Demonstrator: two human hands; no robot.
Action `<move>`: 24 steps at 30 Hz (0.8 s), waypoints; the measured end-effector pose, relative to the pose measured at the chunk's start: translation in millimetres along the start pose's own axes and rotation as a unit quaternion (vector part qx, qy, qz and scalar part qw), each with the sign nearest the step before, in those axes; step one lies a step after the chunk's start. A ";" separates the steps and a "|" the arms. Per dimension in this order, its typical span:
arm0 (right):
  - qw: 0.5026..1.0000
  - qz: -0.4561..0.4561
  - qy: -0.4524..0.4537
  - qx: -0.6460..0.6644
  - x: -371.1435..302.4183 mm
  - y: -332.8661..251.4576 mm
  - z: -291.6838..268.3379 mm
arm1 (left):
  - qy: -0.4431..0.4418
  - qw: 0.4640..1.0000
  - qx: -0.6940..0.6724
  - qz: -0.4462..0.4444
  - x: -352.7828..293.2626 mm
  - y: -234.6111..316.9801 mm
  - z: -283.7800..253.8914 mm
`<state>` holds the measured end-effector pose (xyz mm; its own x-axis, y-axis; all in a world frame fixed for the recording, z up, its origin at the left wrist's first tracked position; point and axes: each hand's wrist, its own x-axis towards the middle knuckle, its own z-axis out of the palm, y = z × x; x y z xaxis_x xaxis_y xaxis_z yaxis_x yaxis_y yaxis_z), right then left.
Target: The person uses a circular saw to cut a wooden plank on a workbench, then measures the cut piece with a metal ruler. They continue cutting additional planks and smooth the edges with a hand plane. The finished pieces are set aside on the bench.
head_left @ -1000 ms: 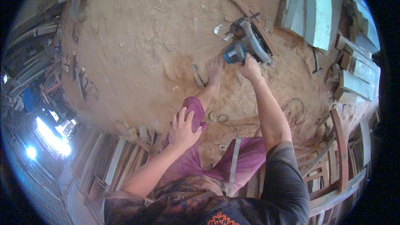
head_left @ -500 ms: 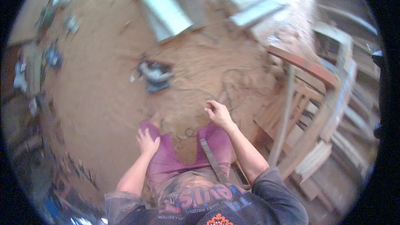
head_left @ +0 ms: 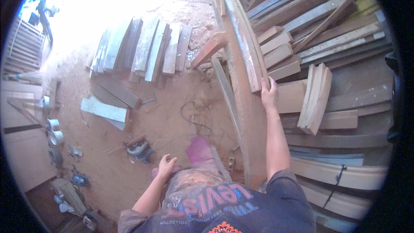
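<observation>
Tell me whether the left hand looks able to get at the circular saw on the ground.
Probably yes, with some stooping: the left hand looks empty, and only bare dirt floor shows between it and the circular saw.

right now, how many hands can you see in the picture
2: the left hand beside the maroon trousers, with nothing visible in it, and the right hand at the near end of a long plank. Neither is hidden.
</observation>
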<state>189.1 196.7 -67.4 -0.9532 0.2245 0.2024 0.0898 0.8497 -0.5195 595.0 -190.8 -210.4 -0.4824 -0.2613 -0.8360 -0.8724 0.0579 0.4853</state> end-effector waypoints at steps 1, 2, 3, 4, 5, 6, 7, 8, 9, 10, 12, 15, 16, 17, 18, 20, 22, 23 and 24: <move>0.993 0.046 -0.066 0.091 10.4 10.6 3.3 | -0.013 0.999 -0.030 0.018 -1.7 21.9 8.6; 0.970 0.097 -0.127 0.182 18.1 18.4 5.9 | -0.031 0.997 -0.066 0.032 -1.6 41.8 13.8; 0.976 0.071 -0.130 0.161 22.2 23.6 6.8 | -0.044 0.996 -0.064 0.043 -1.5 57.7 18.5; 0.980 0.054 -0.130 0.137 24.3 25.6 7.3 | -0.061 0.995 -0.069 0.047 -1.0 68.9 22.1; 0.984 0.037 -0.132 0.113 23.9 25.8 5.4 | -0.079 0.993 -0.074 0.049 -1.7 75.7 23.1; 0.992 0.007 -0.121 0.043 24.8 24.4 3.1 | -0.077 0.994 -0.025 0.072 1.3 80.9 22.6; 0.993 0.016 -0.114 0.018 19.5 23.6 -1.9 | -0.082 0.993 -0.032 0.082 4.5 82.8 20.3; 0.995 0.017 -0.099 -0.002 15.2 21.8 -6.8 | -0.085 0.993 -0.031 0.080 8.4 83.4 16.1; 0.996 0.020 -0.087 -0.023 8.1 21.4 -13.1 | -0.080 0.994 -0.025 0.063 12.0 81.5 9.7; 0.992 0.055 -0.096 -0.061 -4.5 23.1 -23.9 | -0.079 0.993 -0.008 0.092 13.1 77.3 2.6; 0.988 0.040 -0.104 -0.108 -42.3 29.4 -51.2 | -0.071 0.995 -0.062 0.039 20.2 71.7 -16.7; 0.981 0.076 -0.105 -0.143 -127.8 34.5 -94.1 | -0.045 0.995 -0.085 -0.023 26.5 66.5 -44.1; 0.980 0.091 -0.098 -0.147 -160.8 33.3 -105.6 | -0.061 0.994 -0.092 0.004 30.7 68.0 -49.4; 0.980 0.110 -0.079 -0.143 -197.1 29.3 -116.0 | -0.057 0.995 -0.085 0.006 34.7 70.3 -53.0; 0.982 0.119 -0.053 -0.139 -230.4 22.8 -123.0 | -0.064 0.997 -0.045 0.005 40.2 74.6 -56.0; 0.977 0.160 -0.035 -0.135 -285.9 8.5 -133.4 | -0.096 0.995 -0.004 0.006 51.4 84.6 -53.0; 0.961 0.235 -0.052 -0.138 -326.1 -5.5 -137.6 | -0.140 0.987 0.070 0.038 62.5 98.7 -48.2; 0.964 0.239 -0.030 -0.115 -338.5 -10.3 -137.6 | -0.160 0.981 0.100 0.052 67.1 107.0 -43.8; 0.962 0.252 -0.015 -0.100 -350.6 -16.2 -138.0 | -0.167 0.974 0.141 0.058 68.2 113.3 -39.9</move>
<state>561.7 169.9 -15.4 -0.7812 0.6215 -0.0587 0.5942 0.7115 -0.3752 466.4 -240.5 -202.2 -0.5360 0.0884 -0.8396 -0.7752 0.3423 0.5309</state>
